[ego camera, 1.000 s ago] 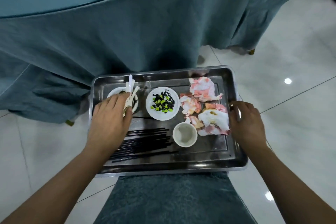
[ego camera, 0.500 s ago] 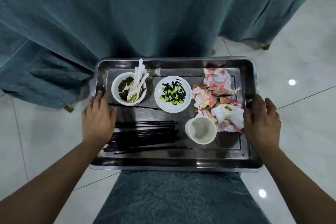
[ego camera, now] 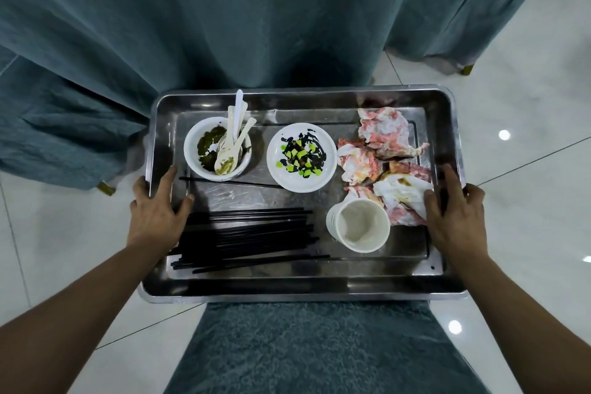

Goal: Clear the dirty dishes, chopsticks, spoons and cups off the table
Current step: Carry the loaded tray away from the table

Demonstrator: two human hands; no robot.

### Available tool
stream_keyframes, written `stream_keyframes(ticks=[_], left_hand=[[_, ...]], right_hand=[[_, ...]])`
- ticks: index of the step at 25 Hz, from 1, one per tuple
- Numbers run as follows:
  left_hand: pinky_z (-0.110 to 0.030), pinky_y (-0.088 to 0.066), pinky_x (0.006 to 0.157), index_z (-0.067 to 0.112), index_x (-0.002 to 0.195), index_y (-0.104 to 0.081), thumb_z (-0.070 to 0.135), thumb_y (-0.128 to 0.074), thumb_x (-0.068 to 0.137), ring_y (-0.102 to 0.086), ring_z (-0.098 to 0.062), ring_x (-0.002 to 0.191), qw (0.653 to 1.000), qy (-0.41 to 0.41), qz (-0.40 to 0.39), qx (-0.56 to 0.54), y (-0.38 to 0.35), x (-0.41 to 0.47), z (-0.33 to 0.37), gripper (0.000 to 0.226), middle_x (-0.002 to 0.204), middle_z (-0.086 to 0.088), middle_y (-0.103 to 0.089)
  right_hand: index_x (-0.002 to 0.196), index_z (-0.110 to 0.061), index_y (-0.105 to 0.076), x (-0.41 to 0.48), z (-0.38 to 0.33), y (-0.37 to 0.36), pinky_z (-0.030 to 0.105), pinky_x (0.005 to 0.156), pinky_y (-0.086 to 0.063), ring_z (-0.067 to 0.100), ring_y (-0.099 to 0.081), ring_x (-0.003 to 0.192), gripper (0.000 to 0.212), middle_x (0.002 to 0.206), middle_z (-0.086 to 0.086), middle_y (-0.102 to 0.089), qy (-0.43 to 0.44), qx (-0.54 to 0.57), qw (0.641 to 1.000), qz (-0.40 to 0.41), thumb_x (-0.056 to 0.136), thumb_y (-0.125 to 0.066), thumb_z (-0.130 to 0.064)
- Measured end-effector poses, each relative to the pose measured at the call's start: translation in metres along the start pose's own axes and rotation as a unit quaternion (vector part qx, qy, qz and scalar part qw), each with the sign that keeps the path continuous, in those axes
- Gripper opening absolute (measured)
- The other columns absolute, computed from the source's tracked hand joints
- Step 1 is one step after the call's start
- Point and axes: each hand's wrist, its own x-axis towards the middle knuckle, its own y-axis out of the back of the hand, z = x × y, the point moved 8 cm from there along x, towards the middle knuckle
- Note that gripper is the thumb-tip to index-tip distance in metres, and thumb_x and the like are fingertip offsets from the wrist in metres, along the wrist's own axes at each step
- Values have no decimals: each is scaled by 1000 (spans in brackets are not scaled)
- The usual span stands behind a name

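A steel tray point(ego camera: 303, 288) rests on a teal-covered seat in front of me. It carries a white bowl point(ego camera: 192, 150) with green residue and several white spoons point(ego camera: 232, 141), a small white plate point(ego camera: 323, 177) with black and green scraps, a white cup point(ego camera: 359, 225), a pile of black chopsticks point(ego camera: 252, 237), and stained crumpled napkins point(ego camera: 383, 144). My left hand point(ego camera: 156, 211) grips the tray's left rim, thumb inside. My right hand point(ego camera: 454, 214) grips the right rim, thumb inside against the napkins.
A table draped in teal cloth point(ego camera: 240, 16) hangs down just beyond the tray. The teal seat cover point(ego camera: 319, 352) lies under the tray's near edge. Glossy white floor tiles point(ego camera: 527, 99) spread to both sides.
My left hand has left the bowl of spoons and moved out to the tray's left rim. Both hands now wrap the rims, and the view has come closer to the tray.
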Motion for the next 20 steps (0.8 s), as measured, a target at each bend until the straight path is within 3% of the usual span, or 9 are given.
stream_keyframes(ticks=[7,11,16,20], left_hand=[[-66,-31,112,48,153,-29,58,-68,88,-27,-56,137,997,41,10,-68,11,3,9,76,148,-31,-24],[-64,-33,111,47,150,-36,58,-73,83,-29,-54,136,996,31,21,-83,23,1,16,77,143,-31,-30],[-61,-36,112,49,144,-43,62,-75,78,-32,-53,132,994,12,33,-104,45,-14,28,75,137,-30,-34],[-54,-38,108,55,138,-43,76,-70,69,-36,-43,130,993,-22,36,-107,71,-30,48,77,133,-26,-51]], right_hand=[[149,-50,-30,-2,4,-5,55,109,-44,38,-47,124,74,136,14,-35,-18,80,996,17,86,-68,-58],[146,-49,-38,-5,3,7,55,109,-44,37,-46,124,68,134,12,-36,-21,91,995,46,85,-67,-62],[142,-49,-41,-11,1,46,55,109,-43,36,-46,122,64,131,12,-37,-13,91,993,76,85,-68,-61],[139,-49,-45,-20,2,97,55,107,-45,36,-46,122,63,128,12,-40,-14,92,991,91,83,-68,-65]])
